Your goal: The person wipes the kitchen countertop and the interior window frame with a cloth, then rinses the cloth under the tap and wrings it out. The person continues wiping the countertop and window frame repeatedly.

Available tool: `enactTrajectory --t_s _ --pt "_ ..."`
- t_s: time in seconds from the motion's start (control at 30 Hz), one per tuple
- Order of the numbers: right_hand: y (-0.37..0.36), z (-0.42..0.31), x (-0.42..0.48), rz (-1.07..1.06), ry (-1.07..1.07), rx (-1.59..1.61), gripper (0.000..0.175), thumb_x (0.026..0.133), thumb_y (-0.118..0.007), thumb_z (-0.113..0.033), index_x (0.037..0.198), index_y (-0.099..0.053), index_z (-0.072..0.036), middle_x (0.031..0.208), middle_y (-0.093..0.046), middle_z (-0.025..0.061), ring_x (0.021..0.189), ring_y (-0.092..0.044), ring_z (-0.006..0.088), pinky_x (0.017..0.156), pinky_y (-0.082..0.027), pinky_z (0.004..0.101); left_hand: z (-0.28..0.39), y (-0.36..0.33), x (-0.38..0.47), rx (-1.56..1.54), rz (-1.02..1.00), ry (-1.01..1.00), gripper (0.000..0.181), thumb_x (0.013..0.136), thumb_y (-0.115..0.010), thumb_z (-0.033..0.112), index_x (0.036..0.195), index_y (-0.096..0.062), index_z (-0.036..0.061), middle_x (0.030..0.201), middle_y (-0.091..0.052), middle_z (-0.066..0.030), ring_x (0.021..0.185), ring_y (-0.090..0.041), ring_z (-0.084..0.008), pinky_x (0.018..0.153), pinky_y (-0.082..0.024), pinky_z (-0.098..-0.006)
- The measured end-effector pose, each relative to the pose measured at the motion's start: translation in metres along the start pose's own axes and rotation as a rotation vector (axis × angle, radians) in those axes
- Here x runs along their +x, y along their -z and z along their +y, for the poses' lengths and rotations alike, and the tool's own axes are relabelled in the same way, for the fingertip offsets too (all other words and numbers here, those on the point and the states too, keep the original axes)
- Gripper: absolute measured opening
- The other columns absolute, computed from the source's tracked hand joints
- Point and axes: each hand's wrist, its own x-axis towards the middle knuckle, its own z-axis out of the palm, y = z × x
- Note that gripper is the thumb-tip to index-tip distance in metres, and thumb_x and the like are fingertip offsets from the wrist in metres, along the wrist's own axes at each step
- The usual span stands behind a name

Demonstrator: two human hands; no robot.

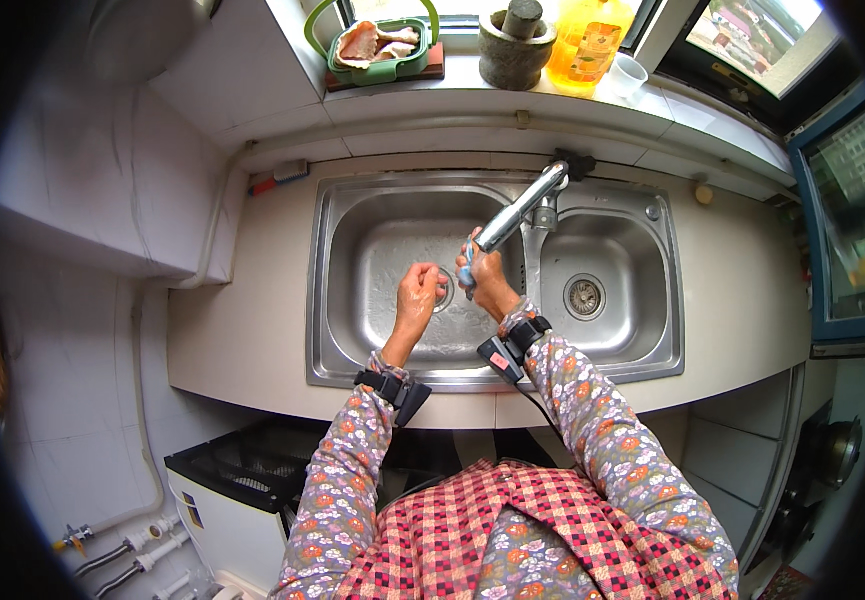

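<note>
My right hand (494,276) is closed around a small light-blue object (467,274) with a dark lower end. Fingers cover much of it, and its exact kind cannot be made out. Directly above that hand is the end of the chrome faucet spout (516,212), turned over the left basin. My left hand (417,296) looks wet, its fingers curled in and the thumb against them; nothing shows in it, though the palm is hidden. Both hands are over the larger left basin (372,255) of a stainless-steel double sink, near its partly hidden drain (444,291).
The smaller right basin (627,247) has a strainer drain (585,297). A scrub brush (280,178) lies behind the sink at left. On the sill stand a green basket (395,73), a stone mortar (511,60), a yellow bottle (585,49) and a plastic cup (627,75).
</note>
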Motion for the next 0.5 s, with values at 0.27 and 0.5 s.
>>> enactTrajectory --t_s 0.27,0.5 --pt "0.024 0.002 0.000 -0.348 -0.077 0.325 0.040 0.097 -0.048 -0.031 0.120 -0.052 0.000 0.119 -0.059 0.0156 0.105 -0.059 0.0273 0.091 -0.048 0.0442 0.013 -0.025 0.001 -0.048 -0.100 0.017 0.029 0.092 -0.063 0.028 0.107 -0.056 0.0051 0.082 -0.057 0.0007 0.064 -0.053 -0.0066 0.054 -0.045 -0.0205" --pt "0.040 0.007 -0.002 -0.150 -0.183 0.526 0.031 0.094 -0.054 -0.026 0.113 -0.056 -0.002 0.112 -0.062 0.0141 0.103 -0.059 0.0288 0.094 -0.046 0.0482 0.014 -0.029 0.015 -0.372 0.085 0.079 0.015 0.093 -0.062 0.025 0.091 -0.059 0.0108 0.071 -0.054 0.0057 0.058 -0.044 -0.0029 0.053 -0.038 -0.0194"
